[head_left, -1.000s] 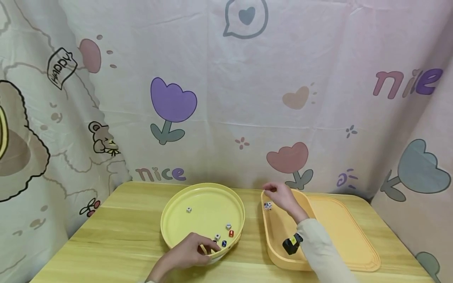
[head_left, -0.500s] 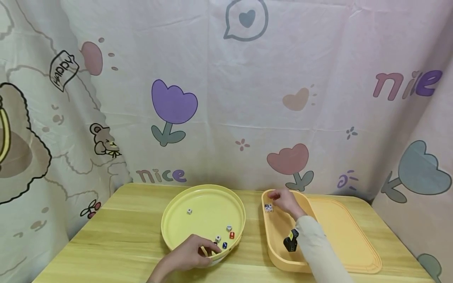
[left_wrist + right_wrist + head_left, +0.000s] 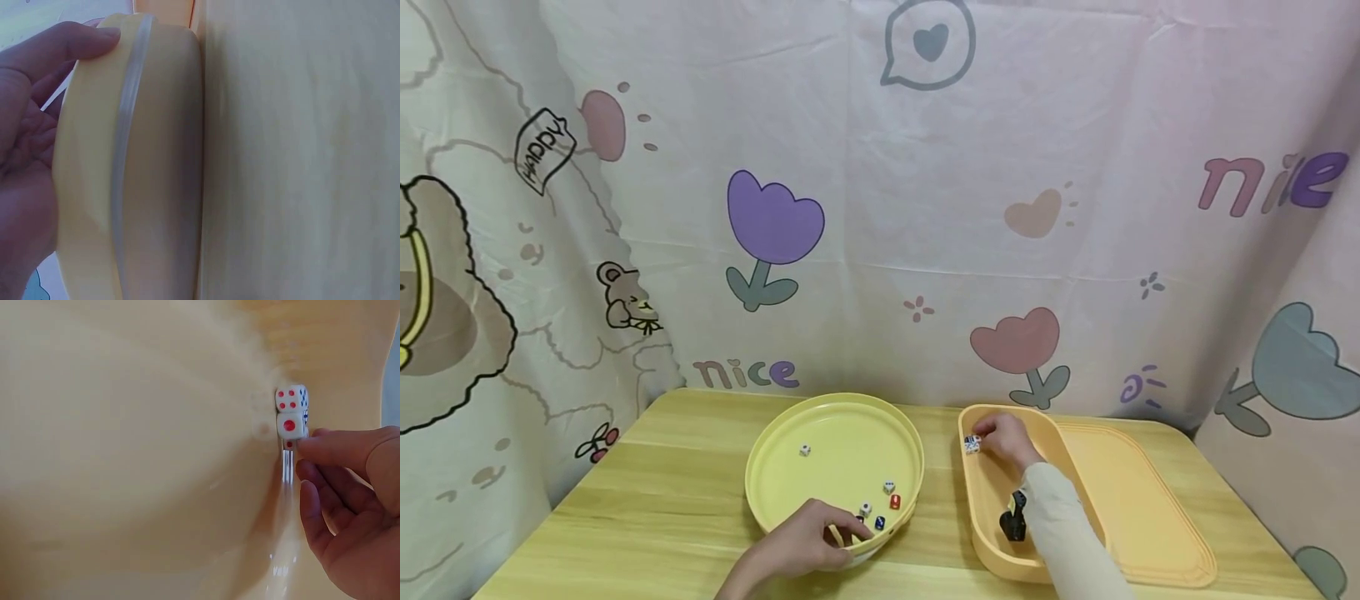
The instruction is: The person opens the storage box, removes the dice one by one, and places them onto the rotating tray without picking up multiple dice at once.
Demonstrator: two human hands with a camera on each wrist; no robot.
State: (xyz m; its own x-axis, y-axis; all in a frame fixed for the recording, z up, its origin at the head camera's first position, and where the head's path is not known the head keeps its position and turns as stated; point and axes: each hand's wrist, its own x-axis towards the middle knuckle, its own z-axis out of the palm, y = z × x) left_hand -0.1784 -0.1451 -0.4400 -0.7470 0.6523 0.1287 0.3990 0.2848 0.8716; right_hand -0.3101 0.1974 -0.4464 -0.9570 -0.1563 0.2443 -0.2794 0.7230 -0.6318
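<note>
My R grip (image 3: 1009,440) looks pinched: thumb & fingertip together on a small die (image 3: 289,444), tho most of that die is hidden. It's inside the orange bin (image 3: 988,500), by the bin's L wall toward its far end, right beside the white dice (image 3: 289,425) grouped there; whether it fully touches them I can't tell. Step in hand is prob. seating it in that group. To do it well I'd want the die flat on the bin floor, eased sideways till its face meets its neighbor's, then fingers parted a touch & lifted straight up, bc any drag could knock the group out of line.

L of the bin, my L grip (image 3: 801,537) is clamped on the rim of the yellow round tray (image 3: 820,487), thumb outside; a gentle, steady hold is best, since tipping could roll the red die (image 3: 895,502), blue die (image 3: 880,523) & loose white dice (image 3: 889,485) in it. Just R of the bin: flat orange board (image 3: 1142,500) on the counter (image 3: 677,467). Behind the bin: patterned curtain (image 3: 865,208).
</note>
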